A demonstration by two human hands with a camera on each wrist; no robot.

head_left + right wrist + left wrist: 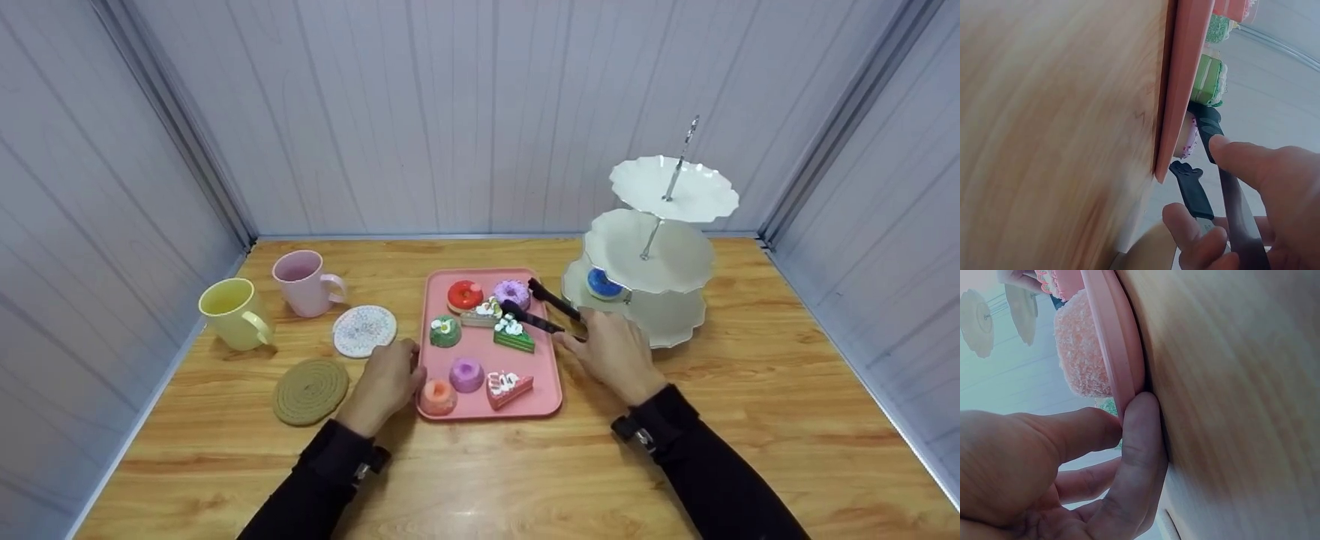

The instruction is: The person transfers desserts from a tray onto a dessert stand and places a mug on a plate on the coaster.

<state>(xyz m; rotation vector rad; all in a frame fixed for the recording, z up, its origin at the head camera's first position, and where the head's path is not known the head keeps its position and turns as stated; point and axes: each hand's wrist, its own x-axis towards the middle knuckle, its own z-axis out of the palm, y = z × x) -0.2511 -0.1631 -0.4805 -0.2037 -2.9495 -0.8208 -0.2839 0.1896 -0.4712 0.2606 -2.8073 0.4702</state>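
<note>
My left hand [388, 381] pinches the left rim of a pink tray [551, 379], thumb above and fingers below in the left wrist view. My right hand [613, 351] holds black-tipped tongs [1235, 208] over the tray's right side. The tong arms are spread, their tips on either side of a purple-frosted donut [511, 291]. One tip lies close to a green cake slice [514, 337]; whether it touches is unclear. Also on the tray are a red donut [465, 295], a pale cake slice [480, 315], a green round cake [445, 331], a purple cake [466, 374], an orange cake [438, 397] and a pink slice [508, 388].
Right of the tray stands a white three-tier stand [679, 259], with a blue donut [603, 283] on its bottom tier. At left are a yellow mug [234, 319], a pink mug [304, 289], a speckled coaster [364, 331] and a woven brown coaster [310, 391]. Panel walls border the table.
</note>
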